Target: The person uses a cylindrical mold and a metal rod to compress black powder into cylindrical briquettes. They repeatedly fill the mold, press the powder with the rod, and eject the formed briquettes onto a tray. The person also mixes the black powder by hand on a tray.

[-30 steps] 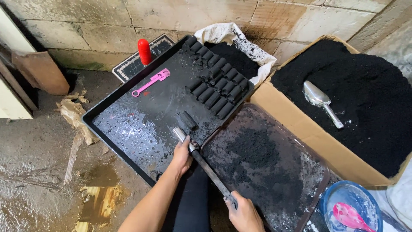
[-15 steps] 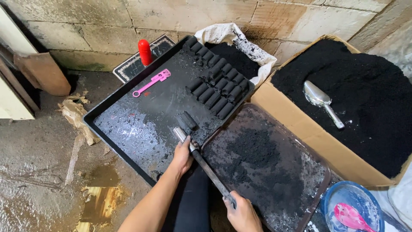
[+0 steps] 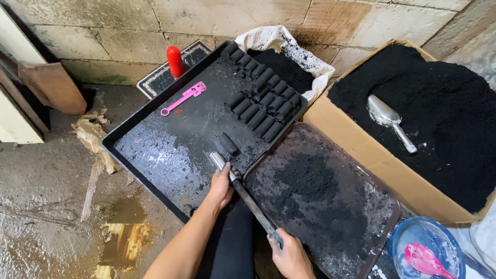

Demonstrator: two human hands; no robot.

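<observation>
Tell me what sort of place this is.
Probably a small, rough workshop for pressing charcoal briquettes: black cylinders in rows on a black tray, a cardboard box heaped with black powder, bare block wall.

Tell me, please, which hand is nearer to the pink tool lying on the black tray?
Left. The left hand grips the metal tube below the pink tool, on the black tray. The right hand holds the tube's lower end, farther off.

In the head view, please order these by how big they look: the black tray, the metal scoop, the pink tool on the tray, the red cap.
Largest to smallest:
1. black tray
2. metal scoop
3. pink tool
4. red cap
The scoop and pink tool look close in length; the scoop is bulkier.
</observation>
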